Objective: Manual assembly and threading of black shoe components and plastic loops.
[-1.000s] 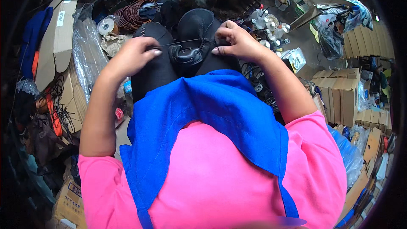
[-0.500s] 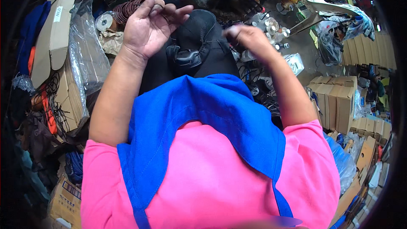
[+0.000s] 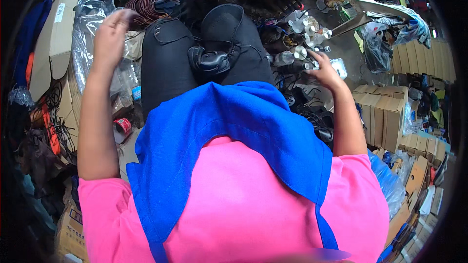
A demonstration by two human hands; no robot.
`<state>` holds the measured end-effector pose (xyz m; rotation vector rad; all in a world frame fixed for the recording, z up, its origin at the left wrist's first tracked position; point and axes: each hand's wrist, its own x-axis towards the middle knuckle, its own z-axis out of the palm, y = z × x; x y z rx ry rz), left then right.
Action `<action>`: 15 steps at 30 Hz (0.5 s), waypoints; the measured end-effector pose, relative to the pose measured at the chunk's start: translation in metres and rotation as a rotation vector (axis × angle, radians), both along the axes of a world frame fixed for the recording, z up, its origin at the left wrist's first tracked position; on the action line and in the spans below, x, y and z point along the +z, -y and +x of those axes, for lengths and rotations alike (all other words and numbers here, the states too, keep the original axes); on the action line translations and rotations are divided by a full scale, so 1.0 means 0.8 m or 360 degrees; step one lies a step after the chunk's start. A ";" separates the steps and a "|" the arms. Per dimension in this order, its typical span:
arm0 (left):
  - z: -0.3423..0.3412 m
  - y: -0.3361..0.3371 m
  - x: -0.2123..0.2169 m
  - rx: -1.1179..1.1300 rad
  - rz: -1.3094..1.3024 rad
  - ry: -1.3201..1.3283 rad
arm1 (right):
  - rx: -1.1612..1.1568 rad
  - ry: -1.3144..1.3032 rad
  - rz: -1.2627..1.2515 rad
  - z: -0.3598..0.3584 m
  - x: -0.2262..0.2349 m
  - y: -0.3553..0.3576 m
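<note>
A black shoe (image 3: 213, 61) with a shiny rounded part lies between my black-clad thighs. A dark thread runs rightward from the stitched edge of the black piece above it. Raised out to the left is my left hand (image 3: 111, 36), near a coil of brown cord (image 3: 146, 7); its fingertips are smeared by motion, and any thread in them cannot be made out. My right hand (image 3: 325, 70) is out to the right with fingers apart, beside a group of small bottles (image 3: 300, 53). Nothing shows in its grasp.
Tall cardboard (image 3: 57, 34) and clear plastic sheeting (image 3: 90, 24) stand on the left. Cardboard boxes (image 3: 385, 117) are stacked on the right. A blue apron (image 3: 229, 122) covers my lap. A red-labelled roll (image 3: 122, 126) lies beside my left thigh.
Both hands have moved apart: the left outward to the left and the right outward to the right and lower. My right fingers, closed together before, are now spread.
</note>
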<state>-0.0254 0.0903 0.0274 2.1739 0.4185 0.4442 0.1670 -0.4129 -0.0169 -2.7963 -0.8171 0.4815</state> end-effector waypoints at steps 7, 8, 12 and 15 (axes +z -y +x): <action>0.000 0.191 0.032 -0.0774 0.0934 -0.0294 | 0.0324 -0.0689 0.0879 -0.021 0.096 -0.218; 0.005 0.196 0.027 -0.0831 0.1052 -0.0318 | 0.0476 -0.0424 0.0815 -0.020 0.093 -0.237; 0.012 0.184 0.002 -0.0901 0.0983 -0.0082 | 0.0434 -0.0171 0.0324 -0.016 0.098 -0.262; 0.021 0.168 -0.014 -0.0963 0.0859 0.0234 | 0.0277 -0.0254 0.0550 -0.009 0.059 -0.249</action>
